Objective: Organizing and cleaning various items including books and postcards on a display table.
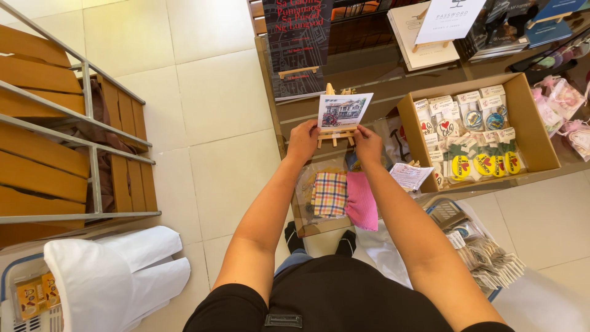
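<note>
Postcard (345, 110), printed with a house drawing, stands on a small wooden easel (335, 133) at the centre of the counter (381, 92), just short of the dark book display at 12 o'clock.

Head view: the left hand (303, 141) has its grip closed on the easel's left leg and the card's lower left corner. The right hand (367, 142) pinches the lower right side in the same way. Judged step: seating and squaring the card on the easel ledge. The next move calls for a level card, then a gentle release of both hands so the light easel does not tip.

Count:
- One postcard, one easel in hand.
- One cardboard box (527, 123) at 3 o'clock, filled with packaged trinkets too many to count.
- Two folded cloths at 6 o'clock: one plaid (329, 193), one pink (362, 200).
- One printed slip (410, 176) beside the box.
</note>
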